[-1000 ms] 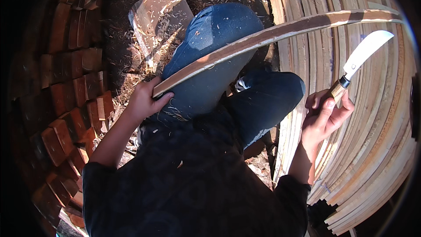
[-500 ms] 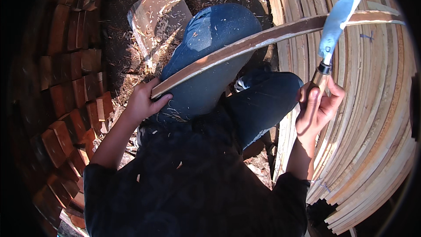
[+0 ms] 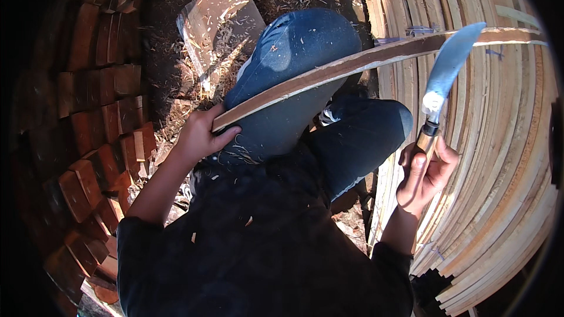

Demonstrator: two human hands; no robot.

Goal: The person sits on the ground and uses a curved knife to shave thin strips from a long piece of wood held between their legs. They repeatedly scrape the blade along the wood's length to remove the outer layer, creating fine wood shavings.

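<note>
Landmark: the raised knee [image 3: 317, 38] in blue denim, from which all places below are told.
Wooden strip [image 3: 317, 75]: long, bowed and brown-faced with pale edges; it crosses the leg on the body side of the knee, its near end to the left, its far part well to the right.
Left hand [image 3: 198, 135]: left of the knee and nearer the body, clamped on the strip's near end; the thumb lies along one edge, the other fingers at the opposite edge (their tips are largely hidden).
Right hand [image 3: 424, 179]: well to the right of the knee, fingers closed around the wooden handle of the knife [image 3: 426, 142].
Blade: curved, pointing away from the body; it overlaps the strip in view, well apart from the left fingers (contact with the wood cannot be told).
Step in hand: judged to be steadying the strip for knife work.
Next move: would seem to call for a firm left grip and an edge directed clear of those fingers.
Stacked strips [image 3: 487, 158]: to the right of the knee, pale and closely ranged.
Reddish-brown blocks [image 3: 88, 182]: piled well to its left.
Flat board [image 3: 249, 12]: just left of the knee, strewn with shavings.
</note>
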